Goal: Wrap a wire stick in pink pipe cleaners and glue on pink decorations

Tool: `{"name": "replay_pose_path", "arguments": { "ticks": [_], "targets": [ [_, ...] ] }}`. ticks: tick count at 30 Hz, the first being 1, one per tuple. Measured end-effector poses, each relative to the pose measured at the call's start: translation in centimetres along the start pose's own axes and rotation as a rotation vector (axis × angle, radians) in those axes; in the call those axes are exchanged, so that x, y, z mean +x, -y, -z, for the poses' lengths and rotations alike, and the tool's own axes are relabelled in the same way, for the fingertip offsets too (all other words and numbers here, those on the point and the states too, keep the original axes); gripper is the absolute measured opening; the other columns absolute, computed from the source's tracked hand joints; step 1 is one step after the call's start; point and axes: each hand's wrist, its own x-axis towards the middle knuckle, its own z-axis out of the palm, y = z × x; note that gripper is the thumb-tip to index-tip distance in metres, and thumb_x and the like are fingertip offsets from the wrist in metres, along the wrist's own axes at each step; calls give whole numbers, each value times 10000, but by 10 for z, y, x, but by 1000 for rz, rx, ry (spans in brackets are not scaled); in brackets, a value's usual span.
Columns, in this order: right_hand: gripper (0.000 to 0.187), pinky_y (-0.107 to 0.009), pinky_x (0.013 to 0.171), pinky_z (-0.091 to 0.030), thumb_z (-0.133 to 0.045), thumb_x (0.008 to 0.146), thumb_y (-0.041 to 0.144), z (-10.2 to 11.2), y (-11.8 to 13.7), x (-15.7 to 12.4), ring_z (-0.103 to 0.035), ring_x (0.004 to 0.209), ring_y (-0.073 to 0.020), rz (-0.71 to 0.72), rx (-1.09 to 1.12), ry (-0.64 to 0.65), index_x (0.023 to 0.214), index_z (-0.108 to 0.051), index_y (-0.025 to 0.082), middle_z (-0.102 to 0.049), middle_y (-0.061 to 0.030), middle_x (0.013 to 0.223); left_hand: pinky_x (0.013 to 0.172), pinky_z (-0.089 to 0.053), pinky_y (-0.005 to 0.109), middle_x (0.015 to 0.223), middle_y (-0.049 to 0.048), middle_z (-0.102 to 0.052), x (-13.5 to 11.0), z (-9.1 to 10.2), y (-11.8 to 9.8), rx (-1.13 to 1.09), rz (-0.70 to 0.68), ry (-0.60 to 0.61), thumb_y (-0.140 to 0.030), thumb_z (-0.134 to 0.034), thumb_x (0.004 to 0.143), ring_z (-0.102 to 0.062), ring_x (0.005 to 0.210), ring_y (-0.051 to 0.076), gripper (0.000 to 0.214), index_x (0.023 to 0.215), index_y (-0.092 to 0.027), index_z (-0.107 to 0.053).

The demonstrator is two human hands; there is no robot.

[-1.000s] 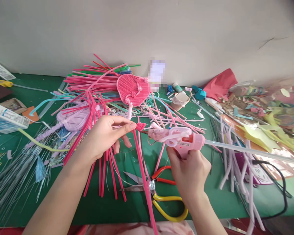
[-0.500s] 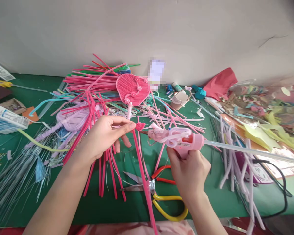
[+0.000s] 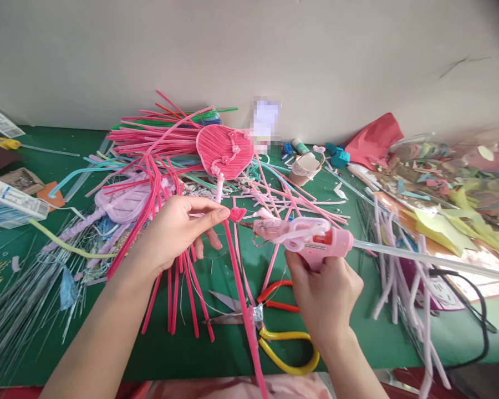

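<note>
Between thumb and index finger, my left hand (image 3: 187,230) pinches a dark pink pipe cleaner (image 3: 244,302) near its top, where the end is folded into a small coil (image 3: 238,214). The long tail runs down past the table's front edge. My right hand (image 3: 326,291) is wrapped round the handle of a pink hot glue gun (image 3: 316,244), whose nozzle points left at the coil with a small gap between. A clear glue stick (image 3: 419,256) sticks out of its back. Behind the coil lies a pink round fan (image 3: 224,152) made of pipe cleaners, trimmed with small flowers.
Scissors (image 3: 255,316) with one red and one yellow handle lie open under the pipe cleaner. Pink pipe cleaners (image 3: 158,138), a lilac fan shape (image 3: 128,199), wires (image 3: 33,310), a small basket (image 3: 305,167), a purple power strip (image 3: 416,288) and paper scraps (image 3: 444,221) cover the green table (image 3: 216,354).
My right hand has drawn the glue gun slightly to the right, so its nozzle sits farther from the coil. My left hand and the pipe cleaner have stayed almost still.
</note>
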Motion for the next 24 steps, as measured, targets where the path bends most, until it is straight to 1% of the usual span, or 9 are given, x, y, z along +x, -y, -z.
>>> {"name": "replay_pose_path", "arguments": {
  "ticks": [6,12,16,20,24],
  "targets": [
    [252,-253,420,-326,-535,879,391,0,3,0,-480,393,-165,8,27,6,872,-651,167,-527,19,491,290,-381,157,532,5,-692,-1,1,2,27,9,2,-405,-712,830,-486,293,77,258,921,-164,-737],
    [183,-246,414,-298,-543,861,320,0,4,2,-448,379,-145,16,32,3,866,-642,165,-538,22,513,296,-375,138,512,-4,-685,-1,2,1,19,12,9,-386,-708,839,-486,296,68,232,918,-169,-732],
    [203,-251,427,-302,-535,856,343,0,3,2,-450,394,-153,-10,39,19,840,-641,171,-508,28,497,302,-375,123,512,-10,-688,-1,1,0,12,15,14,-379,-708,841,-484,294,58,225,917,-169,-729],
    [229,-261,437,-308,-528,848,378,0,2,2,-420,389,-154,-42,28,29,819,-640,181,-467,39,476,299,-373,122,509,-8,-687,-1,0,0,7,20,12,-359,-703,847,-491,296,61,204,905,-165,-729],
    [229,-258,423,-307,-530,853,384,1,3,1,-416,379,-151,-38,21,27,824,-639,184,-464,40,475,300,-377,127,507,-9,-683,-1,1,0,5,12,17,-376,-708,841,-506,308,69,216,898,-170,-731]
  ]
}}
